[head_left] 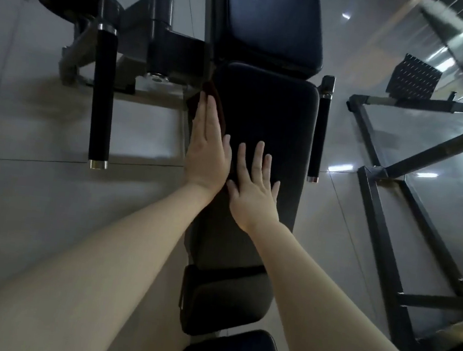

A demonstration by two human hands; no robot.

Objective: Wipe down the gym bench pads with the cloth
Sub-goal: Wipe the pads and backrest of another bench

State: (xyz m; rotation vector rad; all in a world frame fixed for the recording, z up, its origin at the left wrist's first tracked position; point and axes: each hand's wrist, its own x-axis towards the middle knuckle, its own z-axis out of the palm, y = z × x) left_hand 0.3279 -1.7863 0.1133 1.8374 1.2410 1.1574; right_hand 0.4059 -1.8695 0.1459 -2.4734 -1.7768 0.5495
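Lying flat-fingered, the left hand [206, 155] covers the cloth [212, 89], the right hand [254, 189] presses the pad [283, 117] beside it.

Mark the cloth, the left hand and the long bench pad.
cloth [211, 88]: head view, far end showing beyond the fingertips.
left hand [207, 158]: head view, back of the hand.
long bench pad [278, 108]: head view, bare top surface.

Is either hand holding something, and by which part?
Nothing is gripped. The left hand presses the dark cloth onto the pad, at its left edge; the right hand lies flat on the pad.
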